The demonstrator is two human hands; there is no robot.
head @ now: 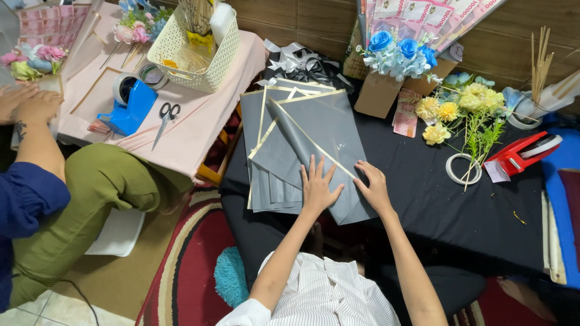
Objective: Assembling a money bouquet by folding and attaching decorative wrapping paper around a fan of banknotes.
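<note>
Both hands, left hand (316, 188) and right hand (373, 188), press flat with fingers spread wide, pinning the folded grey wrapping sheets (302, 130) against the black-covered desk (459, 205).

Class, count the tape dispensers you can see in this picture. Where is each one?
2. A blue dispenser sits on the pink table at left; a red dispenser lies on the black cloth at right. Others may be hidden.

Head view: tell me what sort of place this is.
Probably a home craft corner for making bouquets. Both hands, left hand and right hand, lie flat on grey wrapping sheets on a black-covered table, with artificial flowers and a red tape dispenser nearby.
</note>
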